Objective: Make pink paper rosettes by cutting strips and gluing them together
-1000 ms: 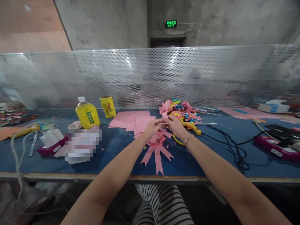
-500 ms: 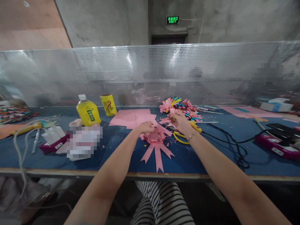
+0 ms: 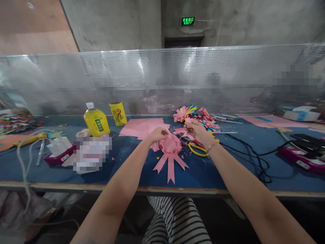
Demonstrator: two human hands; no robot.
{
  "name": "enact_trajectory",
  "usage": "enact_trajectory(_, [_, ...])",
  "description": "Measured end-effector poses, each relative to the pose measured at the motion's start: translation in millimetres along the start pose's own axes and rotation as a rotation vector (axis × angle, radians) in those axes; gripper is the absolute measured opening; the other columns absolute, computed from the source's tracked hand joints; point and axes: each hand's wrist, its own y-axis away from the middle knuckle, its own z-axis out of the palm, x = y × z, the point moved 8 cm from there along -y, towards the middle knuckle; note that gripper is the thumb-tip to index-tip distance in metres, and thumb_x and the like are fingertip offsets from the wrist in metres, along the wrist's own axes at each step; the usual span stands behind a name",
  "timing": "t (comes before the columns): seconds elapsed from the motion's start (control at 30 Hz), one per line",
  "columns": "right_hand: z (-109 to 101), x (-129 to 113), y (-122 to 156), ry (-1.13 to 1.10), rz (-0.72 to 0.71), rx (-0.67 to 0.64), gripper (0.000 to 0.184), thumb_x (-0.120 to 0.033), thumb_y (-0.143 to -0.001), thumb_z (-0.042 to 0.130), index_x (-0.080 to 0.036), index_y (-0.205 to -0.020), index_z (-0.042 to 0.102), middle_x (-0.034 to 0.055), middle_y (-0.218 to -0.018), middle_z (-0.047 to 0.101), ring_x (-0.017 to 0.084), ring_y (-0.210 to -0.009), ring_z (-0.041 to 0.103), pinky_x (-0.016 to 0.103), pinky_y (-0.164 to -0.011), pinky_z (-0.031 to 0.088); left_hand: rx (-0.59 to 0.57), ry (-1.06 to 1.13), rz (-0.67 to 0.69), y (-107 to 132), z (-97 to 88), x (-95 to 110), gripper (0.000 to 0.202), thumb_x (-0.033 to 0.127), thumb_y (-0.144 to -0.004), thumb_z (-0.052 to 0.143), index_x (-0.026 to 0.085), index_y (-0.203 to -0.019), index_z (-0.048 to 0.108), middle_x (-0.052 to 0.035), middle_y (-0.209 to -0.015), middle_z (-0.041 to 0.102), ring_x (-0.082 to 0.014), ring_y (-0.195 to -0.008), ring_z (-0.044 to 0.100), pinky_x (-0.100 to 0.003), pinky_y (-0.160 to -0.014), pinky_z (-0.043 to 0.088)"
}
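Observation:
A pink paper rosette (image 3: 170,145) with a round pleated head lies on the blue table, its forked tails (image 3: 171,169) pointing toward me. The fingers of my left hand (image 3: 158,135) are closed on the rosette's upper left rim. To the right and a little farther back, my right hand (image 3: 196,130) pinches a small pink paper piece (image 3: 188,121). Yellow-handled scissors (image 3: 197,151) lie under and beside my right wrist. Pink offcuts (image 3: 181,130) are scattered between my hands.
Behind my left hand are pink sheets (image 3: 142,127). A yellow bottle (image 3: 96,120) and a yellow can (image 3: 118,114) stand left. Colourful paper flowers (image 3: 195,117) lie behind my right hand. Black cables (image 3: 250,145) run to a purple power strip (image 3: 302,157). A perforated screen (image 3: 127,81) borders the back.
The rosette's head has tilted up, showing more of its round face, with my left hand at its rim. My right hand has moved only slightly, still pinching the pink piece.

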Motion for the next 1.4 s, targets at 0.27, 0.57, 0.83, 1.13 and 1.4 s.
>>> enact_trajectory(0.27, [1.5,2.2,-1.3,-0.008,-0.035,-0.014,0.019,-0.026,-0.059,0.063,-0.019,-0.062,0.046,-0.0039,-0.057,0.054,0.008,-0.051,0.052,0.023,-0.054,0.046,0.218,0.035,0.184,0.4,-18.6,21.8,0.016,0.015,-0.060,0.055,0.015,-0.075,0.059,-0.0047,-0.082,0.060,-0.0146,-0.077,0.055,-0.028,-0.072,0.043])
enact_trajectory(0.57, [-2.0,18.6,-7.4,0.087,0.080,-0.012,0.016,-0.019,-0.058,0.059,-0.020,-0.062,0.043,-0.0016,-0.059,0.057,0.014,-0.058,0.059,0.027,-0.055,0.048,0.223,0.156,0.216,3.6,-16.7,23.0,0.053,0.009,-0.052,0.061,0.014,-0.103,0.049,-0.0092,-0.102,0.054,-0.0154,-0.094,0.051,-0.026,-0.075,0.042])
enact_trajectory(0.83, [-7.9,6.8,-12.4,0.236,-0.070,0.006,0.017,-0.016,-0.061,0.059,-0.020,-0.067,0.044,-0.0048,-0.054,0.051,0.008,-0.047,0.050,0.023,-0.053,0.045,0.275,0.356,0.114,-7.8,-22.6,-0.7,0.037,0.018,-0.048,0.068,0.012,-0.083,0.056,0.0012,-0.067,0.053,-0.0081,-0.063,0.048,-0.022,-0.061,0.040])
enact_trajectory(1.13, [-12.6,6.5,-19.2,0.359,-0.144,0.004,0.009,-0.024,-0.060,0.057,-0.017,-0.064,0.052,-0.0024,-0.056,0.052,0.008,-0.046,0.047,0.023,-0.048,0.040,0.246,0.314,0.168,-5.6,-15.5,-3.2,0.023,0.033,-0.059,0.062,0.014,-0.059,0.048,0.0050,-0.055,0.041,-0.0063,-0.055,0.040,-0.019,-0.053,0.033])
enact_trajectory(1.4, [-10.7,-3.3,-18.2,0.568,-0.307,0.048,0.023,-0.014,-0.055,0.052,-0.018,-0.077,0.053,-0.0044,-0.059,0.052,0.008,-0.048,0.045,0.024,-0.050,0.037,0.210,0.294,0.147,-3.8,-5.8,-1.6,0.013,0.019,-0.057,0.059,0.015,-0.059,0.047,0.0053,-0.053,0.041,-0.0067,-0.052,0.041,-0.019,-0.050,0.034])
